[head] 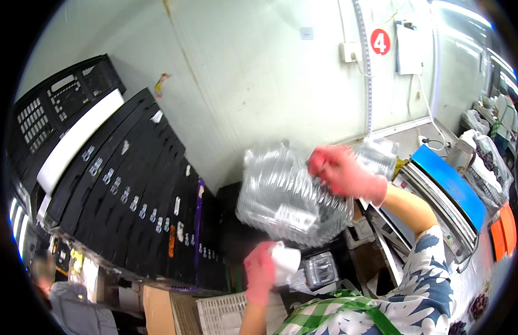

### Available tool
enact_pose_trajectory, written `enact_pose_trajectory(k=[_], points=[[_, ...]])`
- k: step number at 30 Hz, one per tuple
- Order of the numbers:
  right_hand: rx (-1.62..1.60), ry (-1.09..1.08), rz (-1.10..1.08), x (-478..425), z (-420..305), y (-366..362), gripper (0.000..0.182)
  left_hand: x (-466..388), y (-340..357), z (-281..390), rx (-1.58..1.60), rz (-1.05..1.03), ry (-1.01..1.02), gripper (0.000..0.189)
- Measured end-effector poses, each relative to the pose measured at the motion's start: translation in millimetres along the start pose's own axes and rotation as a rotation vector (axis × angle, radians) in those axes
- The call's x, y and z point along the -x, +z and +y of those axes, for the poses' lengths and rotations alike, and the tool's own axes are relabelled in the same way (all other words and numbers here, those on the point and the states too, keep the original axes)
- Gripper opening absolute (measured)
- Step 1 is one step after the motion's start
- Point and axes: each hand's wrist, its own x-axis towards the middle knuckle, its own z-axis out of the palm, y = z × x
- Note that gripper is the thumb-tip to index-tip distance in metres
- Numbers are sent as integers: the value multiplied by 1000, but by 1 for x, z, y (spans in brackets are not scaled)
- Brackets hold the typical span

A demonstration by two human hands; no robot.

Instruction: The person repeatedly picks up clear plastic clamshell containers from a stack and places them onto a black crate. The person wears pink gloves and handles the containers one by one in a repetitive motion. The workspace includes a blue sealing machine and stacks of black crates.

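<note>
My right hand [347,172], in a pink glove, is at the upper right part of a pile of clear plastic clamshell containers [271,184]; motion blur hides whether its fingers grip one. Below the pile, my left hand [260,270], also in a pink glove, is closed on a white roll [285,261], perhaps of labels. A white label with printing [296,217] shows on the containers. Another clear container [322,269] lies lower down, right of the white roll.
Stacked black plastic crates [137,180] stand at left. On the right are a sealing machine with a blue cover [449,184], a metal jug [460,155] and dark grapes [478,305]. A white plastic crate [221,312] and cardboard [157,310] lie below. Another person [81,307] is at lower left.
</note>
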Motion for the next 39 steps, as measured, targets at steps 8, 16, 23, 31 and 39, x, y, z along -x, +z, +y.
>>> enact_pose_trajectory(k=[8, 16, 23, 31, 39], points=[[787, -421, 1036, -10, 97, -106, 3, 51, -52, 1, 359, 590, -300, 19], [1232, 163, 442, -12, 317, -104, 7, 40, -62, 62, 722, 487, -290, 54], [892, 515, 134, -19, 390, -72, 18, 76, -25, 27, 598, 19, -547, 23], [1085, 461, 372, -39, 326, -19, 25, 81, -9, 26, 878, -166, -775, 23], [-444, -199, -590, 47, 103, 112, 47, 38, 6, 25, 661, 271, -524, 7]])
